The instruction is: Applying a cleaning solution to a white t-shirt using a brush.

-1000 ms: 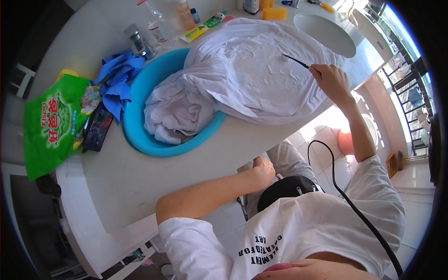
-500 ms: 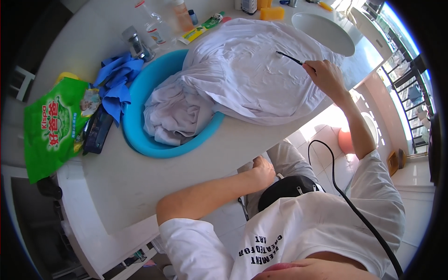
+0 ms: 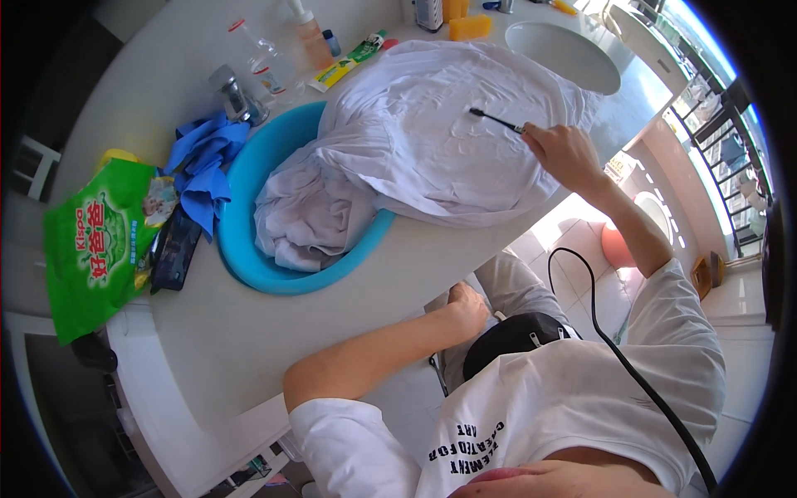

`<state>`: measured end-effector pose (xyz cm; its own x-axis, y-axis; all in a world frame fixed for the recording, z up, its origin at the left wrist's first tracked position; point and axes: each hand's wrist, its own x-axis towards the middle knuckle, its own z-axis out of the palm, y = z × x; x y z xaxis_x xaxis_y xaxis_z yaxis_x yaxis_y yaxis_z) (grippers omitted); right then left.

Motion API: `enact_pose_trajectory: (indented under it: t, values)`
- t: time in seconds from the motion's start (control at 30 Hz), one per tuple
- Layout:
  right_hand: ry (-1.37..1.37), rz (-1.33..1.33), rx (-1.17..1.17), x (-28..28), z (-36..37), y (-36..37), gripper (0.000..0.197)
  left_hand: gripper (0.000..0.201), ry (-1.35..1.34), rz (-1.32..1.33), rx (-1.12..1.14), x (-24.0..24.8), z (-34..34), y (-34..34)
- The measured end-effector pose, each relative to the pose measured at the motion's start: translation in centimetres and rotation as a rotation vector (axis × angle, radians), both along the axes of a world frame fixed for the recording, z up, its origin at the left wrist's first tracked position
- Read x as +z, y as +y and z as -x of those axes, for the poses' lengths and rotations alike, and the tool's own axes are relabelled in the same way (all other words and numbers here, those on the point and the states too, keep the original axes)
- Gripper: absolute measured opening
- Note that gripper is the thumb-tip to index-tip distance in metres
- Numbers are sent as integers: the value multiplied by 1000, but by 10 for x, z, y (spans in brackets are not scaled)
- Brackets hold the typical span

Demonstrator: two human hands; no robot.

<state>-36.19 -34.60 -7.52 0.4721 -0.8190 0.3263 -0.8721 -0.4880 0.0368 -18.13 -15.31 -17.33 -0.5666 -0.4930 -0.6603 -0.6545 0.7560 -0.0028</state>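
Observation:
My right hand (image 3: 566, 156) is closed around the handle of a dark toothbrush (image 3: 501, 122), over a wet white cloth garment (image 3: 448, 133). The garment lies spread and wrinkled across the counter. Its bunched end (image 3: 311, 212) sits inside a light blue basin (image 3: 249, 257). I cannot tell whether the dark brush head touches the fabric. Low beside the counter's front edge, near a black waist bag (image 3: 510, 344), my left hand (image 3: 468, 312) is curled closed; its fingertips are hidden, so anything in it does not show.
Left of the basin lie blue cloth (image 3: 201, 162), a green package (image 3: 95, 249) and a dark box (image 3: 176, 249). Behind it stand a faucet (image 3: 236, 98), a clear bottle (image 3: 266, 66), a pump bottle (image 3: 310, 37) and a toothpaste tube (image 3: 349, 61). A sink (image 3: 564, 58) is at far right.
My right hand has moved left with the toothbrush, its head now nearer the garment's middle. The view has shifted slightly; my left hand stays by the counter edge.

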Motion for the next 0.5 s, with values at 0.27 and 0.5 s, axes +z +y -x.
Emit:
enact_pose_trajectory:
  t: [0.27, 0.5]
  values:
    - [-3, 4, 281, 3, -11, 4, 25, 17, 106, -3, 93, -16, -5, 0]
    - [1, 62, 298, -4, -25, -29, 26, 20, 106, 9, 70, -19, -7, 3]
